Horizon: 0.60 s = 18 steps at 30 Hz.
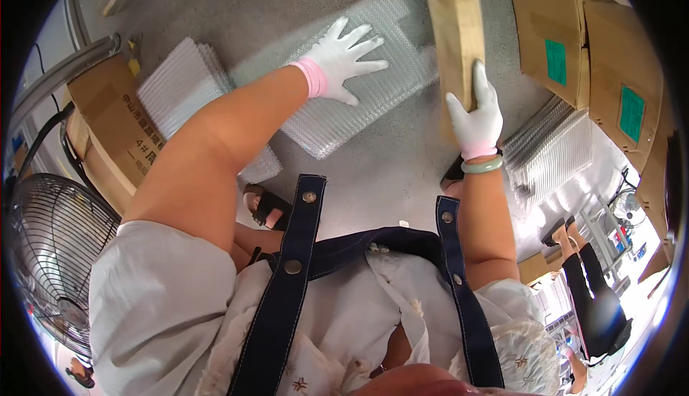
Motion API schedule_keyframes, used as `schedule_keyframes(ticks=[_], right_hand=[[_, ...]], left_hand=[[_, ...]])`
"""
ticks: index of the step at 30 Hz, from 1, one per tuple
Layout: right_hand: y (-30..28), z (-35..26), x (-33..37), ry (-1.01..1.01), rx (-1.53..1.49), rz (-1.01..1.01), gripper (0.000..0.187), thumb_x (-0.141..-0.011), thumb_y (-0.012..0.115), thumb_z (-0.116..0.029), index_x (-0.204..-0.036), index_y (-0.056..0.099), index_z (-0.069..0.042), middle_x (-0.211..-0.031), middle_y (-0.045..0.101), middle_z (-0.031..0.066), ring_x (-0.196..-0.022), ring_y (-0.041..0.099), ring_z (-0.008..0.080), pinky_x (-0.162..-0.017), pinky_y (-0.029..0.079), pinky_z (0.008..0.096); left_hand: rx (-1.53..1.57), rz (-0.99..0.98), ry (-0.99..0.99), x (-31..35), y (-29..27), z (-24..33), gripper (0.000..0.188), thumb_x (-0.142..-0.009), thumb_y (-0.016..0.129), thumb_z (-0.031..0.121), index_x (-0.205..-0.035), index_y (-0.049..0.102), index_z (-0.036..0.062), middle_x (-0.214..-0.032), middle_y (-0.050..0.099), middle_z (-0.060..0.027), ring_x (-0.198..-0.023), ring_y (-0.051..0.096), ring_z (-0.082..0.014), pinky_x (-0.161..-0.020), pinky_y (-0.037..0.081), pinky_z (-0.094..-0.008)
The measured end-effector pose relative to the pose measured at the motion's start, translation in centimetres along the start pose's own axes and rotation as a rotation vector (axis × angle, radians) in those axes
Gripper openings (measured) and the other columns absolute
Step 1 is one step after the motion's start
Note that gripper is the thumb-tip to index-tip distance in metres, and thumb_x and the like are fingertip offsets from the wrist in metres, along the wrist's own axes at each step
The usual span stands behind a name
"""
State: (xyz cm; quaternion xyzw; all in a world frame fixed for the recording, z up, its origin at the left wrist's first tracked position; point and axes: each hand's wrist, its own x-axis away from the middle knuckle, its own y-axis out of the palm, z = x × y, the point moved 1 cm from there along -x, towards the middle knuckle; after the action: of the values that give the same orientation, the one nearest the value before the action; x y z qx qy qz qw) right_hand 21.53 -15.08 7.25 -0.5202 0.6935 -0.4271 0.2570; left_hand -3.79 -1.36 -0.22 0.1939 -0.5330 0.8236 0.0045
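My left hand [348, 59], in a white glove with a pink cuff, lies with fingers spread wide on a clear bubble wrap sheet [337, 120] on the grey floor. My right hand [479, 118], gloved the same way, grips the near end of a long tan block [452, 26] that looks like wood. Motion blurs the block slightly, and it is held upright over the right edge of the bubble wrap. The thumb sits on its left side and a finger runs along its right; the other fingers are hidden.
Stacks of bubble wrap lie to the left [186, 87] and right [552, 152]. Large cardboard boxes [545, 23] stand at the far right. A cardboard box [118, 112] and a black floor fan [57, 260] are on the left. Another person [592, 295] stands at the lower right.
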Motion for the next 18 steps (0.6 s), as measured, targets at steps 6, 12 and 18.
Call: schedule_keyframes(ticks=[6, 12, 18], right_hand=[[3.8, -0.7, -6.3, -0.144, 0.33, -0.252, 0.067, -0.083, 0.07, -0.028, -0.145, 0.048, -0.037, -0.129, 0.059, 0.0128, -0.104, 0.066, 0.0337, -0.085, 0.057, 0.0428], [3.2, 3.9, -12.0, -0.096, 0.453, -0.172, 0.075, -0.084, 0.07, -0.031, -0.15, 0.037, -0.042, -0.136, 0.053, 0.016, -0.106, 0.066, 0.0353, -0.088, 0.056, 0.0434], [2.3, 2.3, -11.3, -0.157, 0.68, -0.104, 0.083, -0.08, 0.076, -0.037, -0.153, 0.036, -0.031, -0.148, 0.041, 0.0194, -0.139, 0.038, 0.0368, -0.113, 0.034, 0.0503]], left_hand=[[-0.043, -0.068, 0.021, -0.4, -0.3, -0.1, 0.091, -0.075, 0.068, 0.069, -0.153, 0.039, 0.0329, -0.162, 0.026, -0.0113, -0.15, 0.021, -0.0373, -0.119, 0.015, -0.0638], [-0.029, -0.01, 0.026, -0.2, -0.2, -0.6, 0.085, -0.078, 0.069, 0.064, -0.151, 0.041, 0.0308, -0.161, 0.028, -0.0123, -0.149, 0.022, -0.0363, -0.118, 0.016, -0.0637], [0.273, 0.17, -0.786, 2.9, -0.8, 0.8, 0.078, -0.069, 0.084, 0.049, -0.133, 0.054, 0.0163, -0.138, 0.052, -0.0137, -0.131, 0.048, -0.0347, -0.109, 0.038, -0.0532]])
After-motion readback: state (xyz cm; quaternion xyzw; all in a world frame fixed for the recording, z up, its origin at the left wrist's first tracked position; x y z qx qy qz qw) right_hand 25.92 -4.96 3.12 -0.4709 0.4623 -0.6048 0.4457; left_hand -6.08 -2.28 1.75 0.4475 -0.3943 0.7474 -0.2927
